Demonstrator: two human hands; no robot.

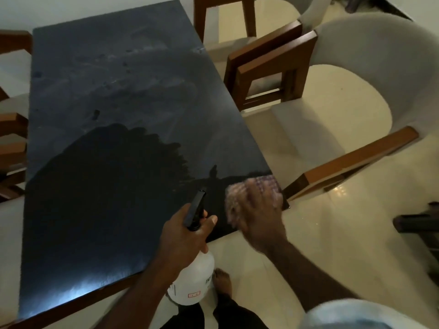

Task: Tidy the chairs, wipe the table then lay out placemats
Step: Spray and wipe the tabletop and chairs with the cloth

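Note:
A dark rectangular table (107,103) fills the left and middle of the head view, with a wet, darker patch on its near half and dusty streaks farther away. My left hand (183,233) grips the neck of a white spray bottle (192,279) with a black nozzle, held just off the table's near edge. My right hand (259,210), blurred by motion, presses flat on a pale checked cloth (259,184) at the table's near right corner.
Two white cushioned chairs with wooden arms stand right of the table: a near chair (370,74) and a far chair (240,15). More wooden chair parts (11,138) show at the left edge. The floor is cream tile (332,233). My bare foot (223,281) is below the table edge.

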